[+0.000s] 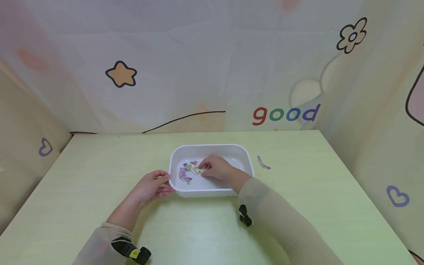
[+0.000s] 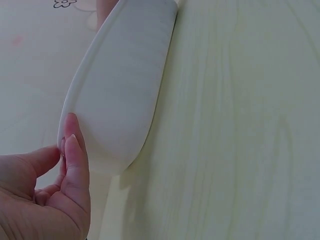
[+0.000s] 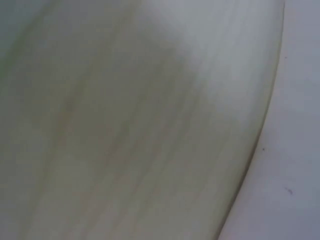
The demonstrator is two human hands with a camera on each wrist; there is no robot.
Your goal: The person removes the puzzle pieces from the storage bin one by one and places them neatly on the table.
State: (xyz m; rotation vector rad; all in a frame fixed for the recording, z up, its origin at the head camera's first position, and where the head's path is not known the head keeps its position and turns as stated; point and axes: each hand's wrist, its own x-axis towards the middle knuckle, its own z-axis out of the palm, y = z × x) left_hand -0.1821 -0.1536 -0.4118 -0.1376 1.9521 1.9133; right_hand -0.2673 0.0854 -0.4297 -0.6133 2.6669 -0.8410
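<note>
Left hand (image 1: 152, 187) pinches tray (image 1: 198, 193) rim, likely steadying it; inside tray, right hand (image 1: 216, 167), fingers half-curled at cutouts (image 1: 190, 168), grip unclear.

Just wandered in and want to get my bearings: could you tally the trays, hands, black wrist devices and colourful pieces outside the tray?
White tray: 1
Left hand and right hand: 2
Black wrist devices: 2
Colourful piece outside the tray: 1
Total: 6
</note>
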